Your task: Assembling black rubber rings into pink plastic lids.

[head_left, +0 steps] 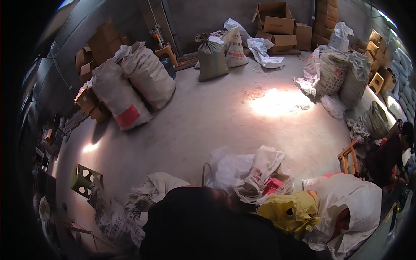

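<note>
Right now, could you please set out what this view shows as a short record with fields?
Hands: neither can be clearly made out
Lower middle: dark clothing
Beside it: pale sack with a pinkish-red patch; yellow sack
Lower right: large white sack
Lower left: green stool
Upper left: two tall, full sacks
Back: tied grey-green sack; cardboard boxes
Right edge: another person
Light: bright patch on the floor

At upper left two bulging white sacks (116,93) are counted, with one yellow bag (304,201), one green stool (79,178), one blue container (168,66) and one co-worker (381,160) elsewhere.
</note>
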Available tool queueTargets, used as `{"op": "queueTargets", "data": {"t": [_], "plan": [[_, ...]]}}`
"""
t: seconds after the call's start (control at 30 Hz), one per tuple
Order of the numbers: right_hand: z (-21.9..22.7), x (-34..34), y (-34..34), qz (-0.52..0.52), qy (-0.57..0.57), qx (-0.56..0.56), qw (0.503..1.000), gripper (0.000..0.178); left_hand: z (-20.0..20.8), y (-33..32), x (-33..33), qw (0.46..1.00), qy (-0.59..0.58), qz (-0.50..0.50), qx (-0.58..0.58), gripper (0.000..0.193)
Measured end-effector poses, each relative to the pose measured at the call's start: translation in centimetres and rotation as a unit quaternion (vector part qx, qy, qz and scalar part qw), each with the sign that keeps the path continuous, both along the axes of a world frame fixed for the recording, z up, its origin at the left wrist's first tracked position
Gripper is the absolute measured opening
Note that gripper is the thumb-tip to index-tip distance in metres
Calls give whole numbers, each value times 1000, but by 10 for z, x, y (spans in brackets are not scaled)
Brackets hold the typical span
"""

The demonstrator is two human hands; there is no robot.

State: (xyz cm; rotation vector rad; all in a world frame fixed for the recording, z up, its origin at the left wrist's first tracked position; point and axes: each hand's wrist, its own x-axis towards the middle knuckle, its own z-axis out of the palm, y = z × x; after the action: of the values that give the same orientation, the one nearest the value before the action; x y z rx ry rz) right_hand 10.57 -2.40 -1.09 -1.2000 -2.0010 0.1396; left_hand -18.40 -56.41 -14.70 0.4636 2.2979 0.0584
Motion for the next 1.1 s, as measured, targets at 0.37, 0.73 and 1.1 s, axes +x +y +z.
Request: {"op": "queueTargets", "data": {"t": [0.37,0.73,1.1], "plan": [[39,-31,6,61,-5,68,996,25,-9,34,-65,990,-11,111,84,48],[40,-50,13,89,22,107,990,26,-48,59,-41,972,7,186,142,47],[-14,172,-14,-130,-27,94,987,29,-71,34,-95,985,-89,-49,138,47]]}}
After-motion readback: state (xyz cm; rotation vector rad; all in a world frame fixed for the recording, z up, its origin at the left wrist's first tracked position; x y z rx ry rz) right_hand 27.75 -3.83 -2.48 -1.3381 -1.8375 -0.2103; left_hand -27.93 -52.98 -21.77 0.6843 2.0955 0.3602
